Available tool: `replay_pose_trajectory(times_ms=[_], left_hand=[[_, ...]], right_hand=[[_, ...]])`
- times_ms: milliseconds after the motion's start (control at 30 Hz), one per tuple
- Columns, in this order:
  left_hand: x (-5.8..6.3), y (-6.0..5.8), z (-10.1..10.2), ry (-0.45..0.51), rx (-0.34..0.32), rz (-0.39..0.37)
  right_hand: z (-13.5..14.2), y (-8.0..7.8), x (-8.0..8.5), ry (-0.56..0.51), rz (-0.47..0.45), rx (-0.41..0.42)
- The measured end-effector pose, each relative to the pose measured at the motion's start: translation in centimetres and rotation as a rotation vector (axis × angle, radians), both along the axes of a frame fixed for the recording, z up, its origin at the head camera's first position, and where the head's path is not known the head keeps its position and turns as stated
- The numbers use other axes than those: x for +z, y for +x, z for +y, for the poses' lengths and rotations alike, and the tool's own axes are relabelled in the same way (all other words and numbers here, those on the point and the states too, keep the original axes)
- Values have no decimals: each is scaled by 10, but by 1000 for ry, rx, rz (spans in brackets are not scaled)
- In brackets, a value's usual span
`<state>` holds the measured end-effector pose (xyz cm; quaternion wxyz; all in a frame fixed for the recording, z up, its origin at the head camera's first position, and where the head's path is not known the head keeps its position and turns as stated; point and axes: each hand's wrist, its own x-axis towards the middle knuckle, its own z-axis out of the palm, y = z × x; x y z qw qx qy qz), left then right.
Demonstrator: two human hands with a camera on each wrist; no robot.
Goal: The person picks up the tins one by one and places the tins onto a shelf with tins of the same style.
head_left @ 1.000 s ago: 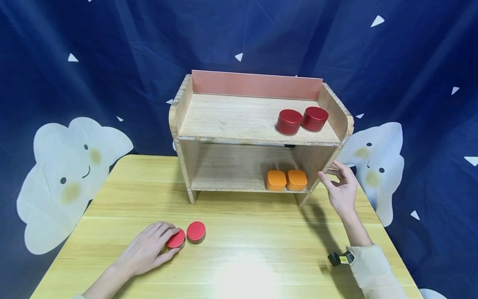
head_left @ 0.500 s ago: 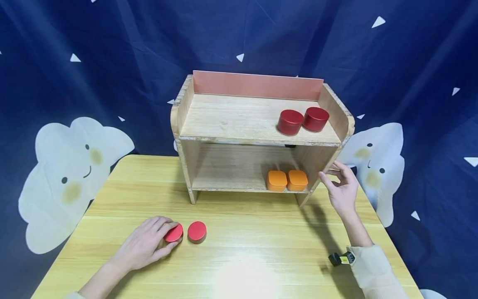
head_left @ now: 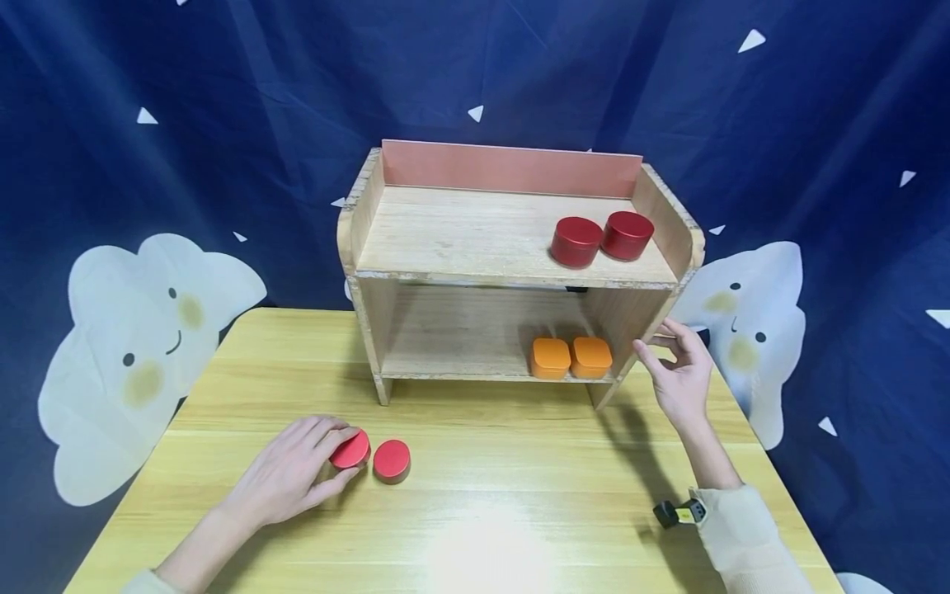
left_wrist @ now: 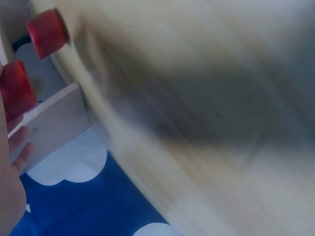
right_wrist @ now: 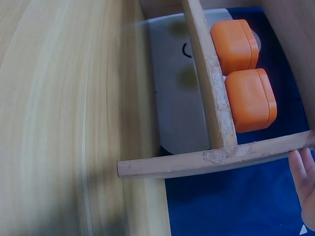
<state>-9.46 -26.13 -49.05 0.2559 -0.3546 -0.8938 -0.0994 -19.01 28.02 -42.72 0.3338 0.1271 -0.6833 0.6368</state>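
Observation:
In the head view my left hand grips a small round red tin, thumb on the near side and fingers over the far side. A second red tin stands on the table just right of it. The left wrist view has the held tin at its left edge, by the fingers. My right hand holds the right side panel of a two-tier wooden shelf, thumb at its front edge. In the right wrist view, fingertips touch that panel.
Two darker red tins stand at the right of the upper tier. Two orange square-lidded boxes sit side by side at the right of the lower tier. A blue curtain with clouds hangs behind the wooden table.
My left hand has moved away from me, toward the shelf, with the red tin in it. The second tin and my right hand have stayed in place.

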Motion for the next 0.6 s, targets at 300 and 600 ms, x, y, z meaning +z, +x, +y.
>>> replay_pose_trajectory(times_ms=[300,600], left_hand=[[20,-4,10,8,12,-17],[30,-12,20,47,-40,36]], right_hand=[[0,0,0,8,-5,-11],[-1,1,0,-4,-2,2]])
